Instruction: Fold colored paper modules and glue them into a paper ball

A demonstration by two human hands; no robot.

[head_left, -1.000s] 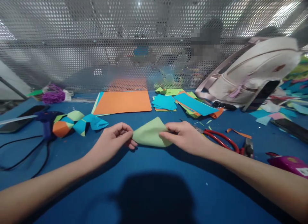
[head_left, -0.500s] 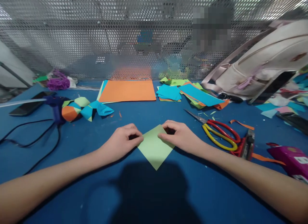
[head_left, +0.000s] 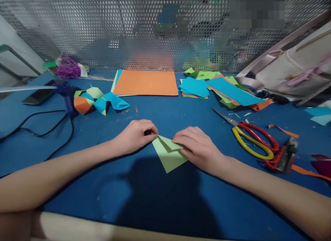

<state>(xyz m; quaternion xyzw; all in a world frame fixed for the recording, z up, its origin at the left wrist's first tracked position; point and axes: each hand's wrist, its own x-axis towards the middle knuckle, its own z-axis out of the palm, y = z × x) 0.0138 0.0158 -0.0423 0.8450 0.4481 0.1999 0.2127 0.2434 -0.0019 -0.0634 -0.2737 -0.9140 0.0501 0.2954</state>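
A light green paper square (head_left: 168,160) lies on the blue table, one corner pointing toward me and its far part folded over toward the near side. My left hand (head_left: 138,135) pinches the paper's left corner between thumb and fingers. At the right, my right hand (head_left: 198,146) has its fingers closed on the folded flap and the right edge, covering that corner.
Red and yellow scissors (head_left: 248,141) and a tape dispenser (head_left: 286,156) lie to the right. Behind are orange sheets (head_left: 148,83), blue squares (head_left: 193,86) and scraps. A folded paper chain (head_left: 103,102), glue gun (head_left: 67,97) and black cable sit left.
The far corner of the green paper has been folded over toward me. My right hand has come down with the flap. The view has tilted down and shifted left.
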